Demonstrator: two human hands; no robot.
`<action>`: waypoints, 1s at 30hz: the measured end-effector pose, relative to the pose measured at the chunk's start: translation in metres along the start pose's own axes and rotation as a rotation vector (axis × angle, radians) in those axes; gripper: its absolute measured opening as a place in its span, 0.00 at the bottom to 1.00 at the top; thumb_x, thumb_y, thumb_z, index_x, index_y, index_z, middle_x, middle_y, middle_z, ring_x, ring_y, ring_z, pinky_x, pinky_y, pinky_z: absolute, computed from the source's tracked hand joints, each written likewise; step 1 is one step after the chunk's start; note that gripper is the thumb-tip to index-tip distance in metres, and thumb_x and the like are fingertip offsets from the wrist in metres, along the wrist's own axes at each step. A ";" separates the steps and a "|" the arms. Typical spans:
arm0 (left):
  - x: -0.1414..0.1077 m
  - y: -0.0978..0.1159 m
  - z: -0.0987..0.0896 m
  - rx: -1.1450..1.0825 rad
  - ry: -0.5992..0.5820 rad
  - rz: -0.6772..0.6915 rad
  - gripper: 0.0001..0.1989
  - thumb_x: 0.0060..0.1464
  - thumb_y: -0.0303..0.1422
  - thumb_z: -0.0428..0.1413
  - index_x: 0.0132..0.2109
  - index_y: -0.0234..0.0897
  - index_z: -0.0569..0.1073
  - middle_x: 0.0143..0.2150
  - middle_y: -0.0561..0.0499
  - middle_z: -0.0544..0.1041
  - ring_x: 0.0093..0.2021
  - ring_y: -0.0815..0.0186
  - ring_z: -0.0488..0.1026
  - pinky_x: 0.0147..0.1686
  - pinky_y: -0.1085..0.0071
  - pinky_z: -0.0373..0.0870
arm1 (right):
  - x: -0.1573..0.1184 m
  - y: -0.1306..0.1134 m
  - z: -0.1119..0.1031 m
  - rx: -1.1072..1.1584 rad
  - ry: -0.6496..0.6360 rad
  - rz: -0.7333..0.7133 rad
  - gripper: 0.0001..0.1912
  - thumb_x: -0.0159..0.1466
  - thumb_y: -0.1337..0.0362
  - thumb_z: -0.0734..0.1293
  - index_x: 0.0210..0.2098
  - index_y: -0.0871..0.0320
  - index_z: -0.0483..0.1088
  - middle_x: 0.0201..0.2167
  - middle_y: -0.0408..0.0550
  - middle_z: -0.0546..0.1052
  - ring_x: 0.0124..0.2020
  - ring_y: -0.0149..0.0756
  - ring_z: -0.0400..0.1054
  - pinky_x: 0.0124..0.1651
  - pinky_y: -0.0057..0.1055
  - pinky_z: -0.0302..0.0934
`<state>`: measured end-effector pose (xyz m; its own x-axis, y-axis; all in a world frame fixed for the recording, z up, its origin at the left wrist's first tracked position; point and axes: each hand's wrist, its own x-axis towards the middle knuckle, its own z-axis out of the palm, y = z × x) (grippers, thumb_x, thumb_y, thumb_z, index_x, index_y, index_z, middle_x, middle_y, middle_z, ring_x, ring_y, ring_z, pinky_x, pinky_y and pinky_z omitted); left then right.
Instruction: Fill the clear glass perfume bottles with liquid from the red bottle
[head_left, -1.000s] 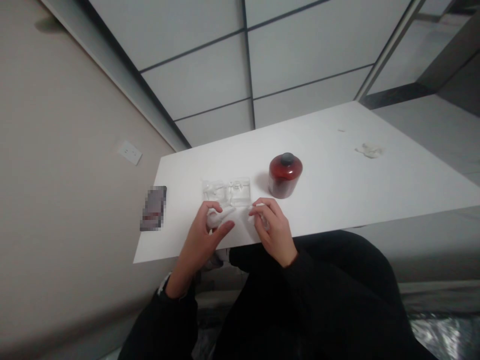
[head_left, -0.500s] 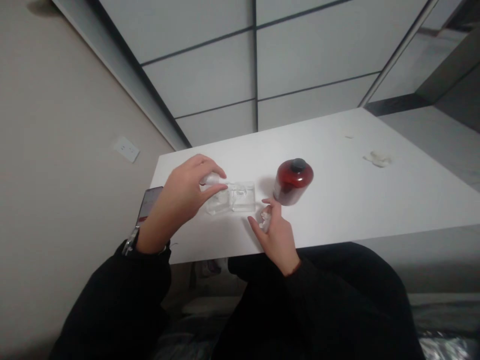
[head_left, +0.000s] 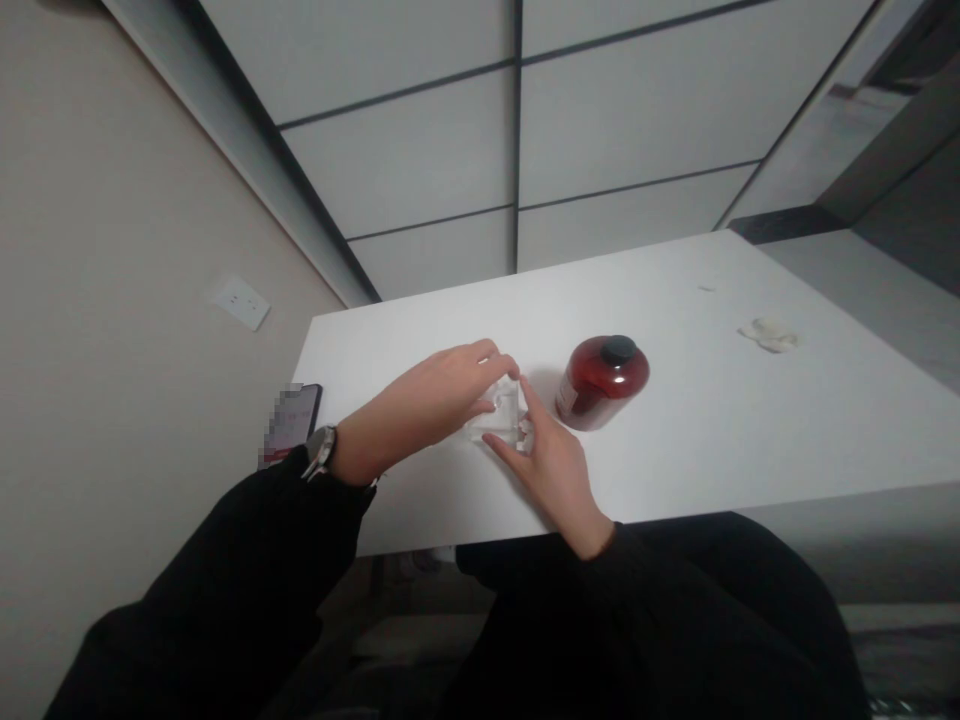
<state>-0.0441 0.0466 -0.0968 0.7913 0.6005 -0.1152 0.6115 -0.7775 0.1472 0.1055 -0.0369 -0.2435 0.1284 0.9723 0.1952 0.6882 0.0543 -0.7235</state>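
My left hand (head_left: pixel 455 388) reaches over a clear square container (head_left: pixel 506 412) on the table, its fingers curled and its thumb low on the near side. Whatever those fingers grip is hidden under the hand. From the right, my right hand (head_left: pixel 553 455) holds the same container, thumb at the front and index finger at the back corner. Something white and crumpled (head_left: pixel 527 432), perhaps tissue, shows inside the right palm. Just beyond the right hand stands a dark red bottle (head_left: pixel 600 385) with a black cap, upright and untouched.
A phone (head_left: pixel 292 422) lies at the left edge of the white table (head_left: pixel 675 440). Crumpled pale scraps (head_left: pixel 770 335) lie toward the right end. A wall with a socket (head_left: pixel 244 303) rises at left, and panelled doors (head_left: pixel 420 150) stand behind the table.
My left hand has moved right, from holding a small whitish piece to covering the container. My right hand has closed in on the container's side. The second clear container is now hidden.
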 end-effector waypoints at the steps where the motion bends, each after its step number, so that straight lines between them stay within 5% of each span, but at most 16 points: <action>1: 0.000 -0.002 0.003 -0.035 -0.009 0.014 0.22 0.62 0.27 0.60 0.62 0.39 0.71 0.56 0.43 0.77 0.55 0.54 0.76 0.53 0.62 0.70 | 0.003 0.000 0.001 0.006 0.007 -0.005 0.44 0.66 0.46 0.72 0.74 0.59 0.58 0.49 0.63 0.84 0.46 0.58 0.81 0.44 0.48 0.73; 6: -0.008 -0.012 0.010 -0.192 0.019 -0.004 0.46 0.59 0.29 0.64 0.77 0.41 0.50 0.65 0.39 0.74 0.64 0.52 0.73 0.61 0.60 0.68 | 0.013 -0.002 0.000 0.059 -0.017 -0.028 0.41 0.63 0.48 0.75 0.70 0.59 0.65 0.53 0.63 0.83 0.48 0.59 0.81 0.47 0.50 0.74; 13: -0.015 -0.014 0.012 -0.197 0.097 -0.171 0.33 0.67 0.37 0.57 0.74 0.40 0.58 0.52 0.44 0.81 0.53 0.53 0.79 0.55 0.59 0.72 | 0.023 0.003 -0.003 0.096 -0.088 -0.068 0.39 0.63 0.52 0.77 0.69 0.56 0.66 0.54 0.61 0.83 0.49 0.58 0.81 0.47 0.48 0.73; 17: -0.019 -0.019 0.013 -0.281 0.066 -0.063 0.43 0.64 0.29 0.56 0.79 0.45 0.44 0.68 0.41 0.73 0.64 0.54 0.73 0.63 0.57 0.69 | 0.024 0.005 -0.005 0.071 -0.117 -0.065 0.39 0.62 0.51 0.77 0.69 0.54 0.67 0.45 0.57 0.85 0.41 0.55 0.82 0.41 0.42 0.71; 22: -0.018 -0.018 0.015 -0.269 0.101 -0.086 0.40 0.65 0.32 0.55 0.77 0.41 0.48 0.60 0.40 0.78 0.59 0.54 0.76 0.61 0.55 0.70 | 0.025 0.004 -0.007 0.050 -0.134 -0.049 0.39 0.61 0.52 0.78 0.68 0.53 0.68 0.38 0.54 0.86 0.35 0.51 0.81 0.36 0.37 0.68; 26: -0.019 -0.013 0.011 -0.257 0.065 0.060 0.43 0.61 0.22 0.51 0.78 0.43 0.45 0.73 0.38 0.67 0.69 0.52 0.69 0.67 0.52 0.65 | 0.025 0.005 -0.007 0.055 -0.117 -0.061 0.39 0.61 0.51 0.78 0.68 0.52 0.68 0.37 0.52 0.85 0.35 0.50 0.80 0.36 0.36 0.67; 30: -0.019 -0.008 0.008 -0.191 0.095 -0.094 0.47 0.60 0.36 0.62 0.78 0.44 0.46 0.66 0.39 0.73 0.61 0.51 0.75 0.59 0.57 0.72 | 0.026 0.006 -0.008 0.057 -0.138 -0.045 0.40 0.61 0.50 0.78 0.69 0.52 0.68 0.37 0.52 0.85 0.35 0.49 0.80 0.36 0.36 0.67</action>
<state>-0.0641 0.0402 -0.1040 0.7222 0.6902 -0.0457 0.6641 -0.6734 0.3248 0.1184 -0.0132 -0.2376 -0.0037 0.9904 0.1380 0.6485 0.1074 -0.7536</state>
